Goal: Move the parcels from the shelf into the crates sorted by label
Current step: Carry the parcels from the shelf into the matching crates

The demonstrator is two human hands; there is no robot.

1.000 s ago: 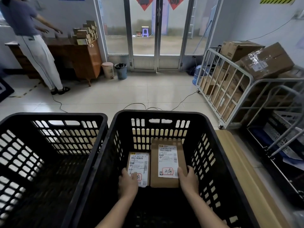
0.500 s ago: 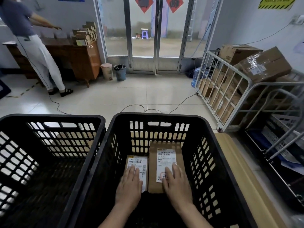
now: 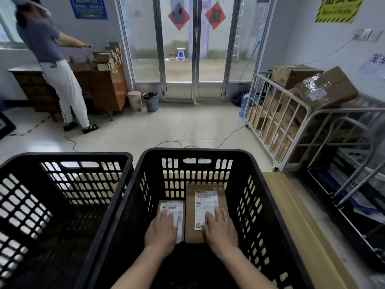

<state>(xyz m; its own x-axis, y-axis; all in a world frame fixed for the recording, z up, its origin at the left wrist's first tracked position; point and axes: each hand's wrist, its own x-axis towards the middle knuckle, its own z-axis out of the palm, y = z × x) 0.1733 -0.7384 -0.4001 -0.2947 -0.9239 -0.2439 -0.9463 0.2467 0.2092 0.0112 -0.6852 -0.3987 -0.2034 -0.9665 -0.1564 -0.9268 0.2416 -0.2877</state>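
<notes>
Tiled floor (image 3: 187, 126) beyond, right crate (image 3: 198, 152) in front: inside it your left hand (image 3: 161, 232) lies flat on the small parcel (image 3: 171, 205), right hand (image 3: 219, 230) flat on the larger parcel (image 3: 190, 215), gripping neither; parcels side by side, labels up, probably pressed to seat them level.

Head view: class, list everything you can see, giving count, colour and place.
crates: 2, black, side by side, near.
parcels: 2, brown, white labels, side by side in right crate.
cart: 1, grey, right.
boxes: several, brown, on cart.
desk: 1, brown, back left.
bins: 2, beige and blue, by door.
person: 1, purple top, white trousers, at desk.
left hand: 1, flat on smaller parcel.
right hand: 1, flat on larger parcel.
</notes>
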